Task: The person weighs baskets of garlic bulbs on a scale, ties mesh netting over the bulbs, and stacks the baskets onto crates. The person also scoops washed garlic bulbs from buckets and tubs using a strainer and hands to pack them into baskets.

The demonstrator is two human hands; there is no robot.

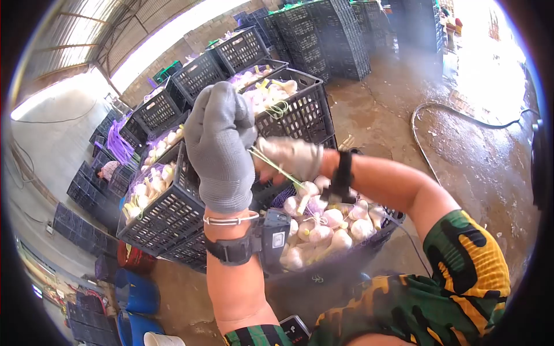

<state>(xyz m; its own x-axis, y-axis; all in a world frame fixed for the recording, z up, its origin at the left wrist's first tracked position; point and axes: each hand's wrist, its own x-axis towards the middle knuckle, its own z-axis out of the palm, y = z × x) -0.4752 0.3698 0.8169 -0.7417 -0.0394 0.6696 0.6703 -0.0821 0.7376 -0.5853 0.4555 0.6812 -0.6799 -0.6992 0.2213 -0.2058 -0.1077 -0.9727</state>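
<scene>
My left hand (222, 147), in a grey knitted glove, is raised in the middle with its fingers curled. Beside it, my right hand (291, 158) in a pale, dirty glove is smeared by motion, so its grip is unclear. Thin pale green string (272, 165) runs from the side of my left hand, across the front of my right hand, down toward the garlic. Below lies a heap of garlic bulbs (320, 233) with trimmed stems, some tied with string, in a dark crate (381, 236) partly lined with purple net.
Black crates (297, 115) of garlic stand ahead and left, some with purple netting. Taller crate stacks (323, 40) rise behind. A hose (424, 135) crosses the wet floor at right. Blue barrels (135, 291) and a white bucket (161, 339) stand lower left. Another person (108, 170) is at far left.
</scene>
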